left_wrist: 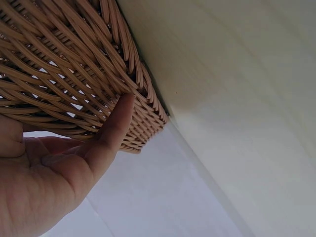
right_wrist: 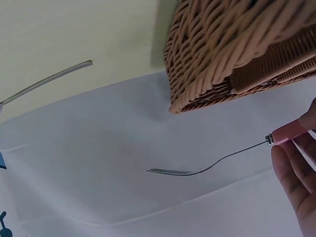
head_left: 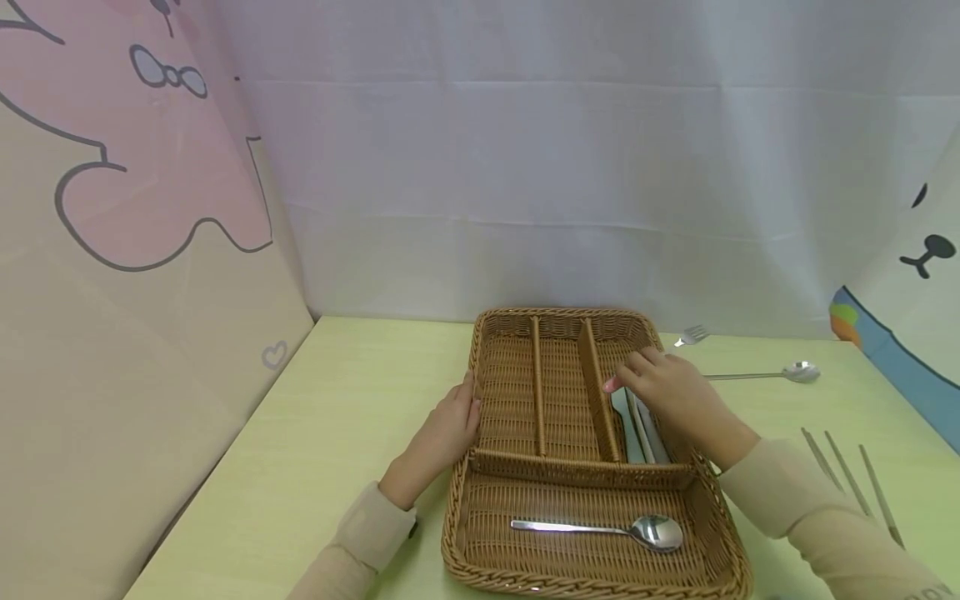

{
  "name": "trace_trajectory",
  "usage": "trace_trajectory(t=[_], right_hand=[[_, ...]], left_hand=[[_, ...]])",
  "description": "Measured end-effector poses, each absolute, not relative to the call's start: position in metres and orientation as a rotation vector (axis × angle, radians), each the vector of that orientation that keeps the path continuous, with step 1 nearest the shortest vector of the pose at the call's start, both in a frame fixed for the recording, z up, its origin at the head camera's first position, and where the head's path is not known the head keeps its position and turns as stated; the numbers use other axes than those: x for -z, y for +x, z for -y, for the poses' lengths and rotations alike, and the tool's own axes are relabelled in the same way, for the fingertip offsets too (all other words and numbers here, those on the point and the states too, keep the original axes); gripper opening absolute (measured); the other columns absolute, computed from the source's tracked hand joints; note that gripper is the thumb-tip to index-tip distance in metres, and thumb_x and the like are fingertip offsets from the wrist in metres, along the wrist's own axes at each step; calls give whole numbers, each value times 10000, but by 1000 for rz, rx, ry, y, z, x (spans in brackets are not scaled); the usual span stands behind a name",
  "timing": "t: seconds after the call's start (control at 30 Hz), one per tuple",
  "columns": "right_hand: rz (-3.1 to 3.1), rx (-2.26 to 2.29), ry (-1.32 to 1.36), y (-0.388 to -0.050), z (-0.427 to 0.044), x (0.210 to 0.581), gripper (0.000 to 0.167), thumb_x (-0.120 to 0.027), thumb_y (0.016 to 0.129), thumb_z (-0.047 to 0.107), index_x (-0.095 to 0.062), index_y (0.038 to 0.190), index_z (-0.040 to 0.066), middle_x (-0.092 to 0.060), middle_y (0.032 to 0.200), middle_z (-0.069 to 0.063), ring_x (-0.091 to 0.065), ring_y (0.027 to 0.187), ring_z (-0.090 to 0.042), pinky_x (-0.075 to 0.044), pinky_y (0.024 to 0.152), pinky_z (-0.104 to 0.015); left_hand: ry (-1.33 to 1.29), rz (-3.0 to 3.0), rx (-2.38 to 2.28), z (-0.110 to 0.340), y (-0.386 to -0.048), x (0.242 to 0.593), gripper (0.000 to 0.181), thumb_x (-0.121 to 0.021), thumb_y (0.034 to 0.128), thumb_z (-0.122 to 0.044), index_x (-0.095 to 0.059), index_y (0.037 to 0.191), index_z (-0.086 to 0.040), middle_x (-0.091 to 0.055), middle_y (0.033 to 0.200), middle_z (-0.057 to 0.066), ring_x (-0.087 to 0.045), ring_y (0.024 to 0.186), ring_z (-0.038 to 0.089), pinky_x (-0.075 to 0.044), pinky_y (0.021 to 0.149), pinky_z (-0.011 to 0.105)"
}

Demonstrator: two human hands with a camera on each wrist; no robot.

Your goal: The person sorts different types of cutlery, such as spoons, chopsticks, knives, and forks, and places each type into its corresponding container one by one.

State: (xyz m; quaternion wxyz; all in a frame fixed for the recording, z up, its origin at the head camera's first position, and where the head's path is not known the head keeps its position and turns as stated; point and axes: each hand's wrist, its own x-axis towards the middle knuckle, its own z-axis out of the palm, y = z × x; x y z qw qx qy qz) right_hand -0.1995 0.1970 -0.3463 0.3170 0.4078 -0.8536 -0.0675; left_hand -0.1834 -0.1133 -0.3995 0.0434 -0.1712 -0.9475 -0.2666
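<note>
A wicker basket (head_left: 538, 392) with dividers stands on the table. My left hand (head_left: 450, 425) holds its left side; in the left wrist view the fingers of that hand (left_wrist: 64, 173) lie against the woven wall (left_wrist: 74, 64). Over the right rear compartment, my right hand (head_left: 671, 392) pinches a fork (head_left: 692, 335) by its pink handle (right_wrist: 289, 132), the tines pointing away from the hand. Below that hand, several pieces of cutlery (head_left: 632, 429) lie in the compartment. A spoon (head_left: 656, 533) rests in the front compartment.
Right of the basket another spoon (head_left: 801, 372) lies on the table (head_left: 360, 375). Several thin utensils (head_left: 847, 473) lie nearer on the right. A pale curtain (head_left: 480, 167) hangs behind, with printed cloth on both sides.
</note>
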Motion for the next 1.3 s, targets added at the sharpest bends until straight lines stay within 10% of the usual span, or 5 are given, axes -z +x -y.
trace_trajectory(t=[0.47, 1.3], right_hand=[[2130, 410, 1247, -187, -167, 346, 417, -786, 612, 45, -622, 993, 82, -629, 975, -25, -597, 884, -178, -529, 687, -246], [2144, 543, 1492, -191, -145, 361, 234, -741, 670, 209, -598, 853, 175, -598, 857, 80, -537, 779, -82, -458, 622, -181]], left_hand=[[-503, 2918, 826, 113, -183, 399, 520, -334, 998, -187, -190, 1421, 79, -437, 1319, 273, -500, 1161, 371, -476, 905, 444], [-509, 2903, 828, 114, -184, 400, 520, -339, 998, -188, -196, 1419, 80, -439, 1315, 277, -511, 1145, 374, -484, 891, 442]])
